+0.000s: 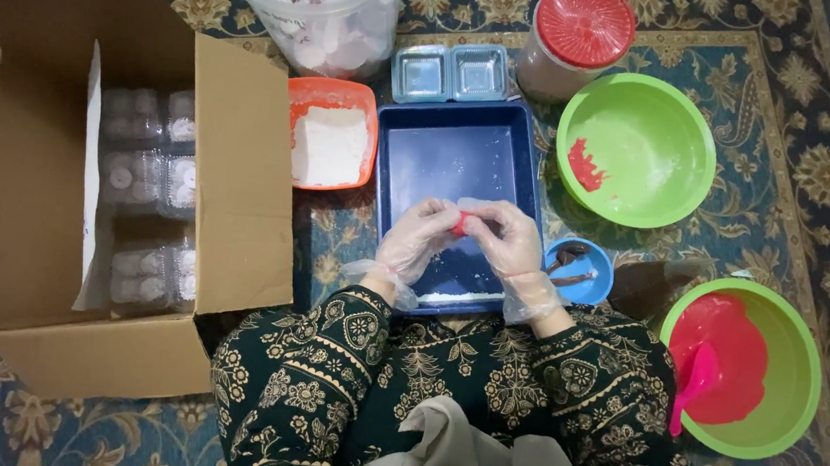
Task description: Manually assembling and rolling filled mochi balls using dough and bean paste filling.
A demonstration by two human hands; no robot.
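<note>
Both hands wear thin clear plastic gloves and meet over a dark blue square tray (410, 151) dusted with white powder. My left hand (417, 238) and my right hand (503, 236) pinch a small red-pink lump of dough (458, 224) between their fingertips. Most of the lump is hidden by the fingers. A line of white powder lies along the tray's near edge.
Orange tray (308, 97) of white powder sits left of the blue tray. Open cardboard box (236, 184) holds clear packed containers. Green bowl (790, 381) with pink dough and a pink spatula is at right; another green bowl (658, 181), red-lidded jar (581, 37), small blue bowl (592, 287), clear two-cell container (449, 72).
</note>
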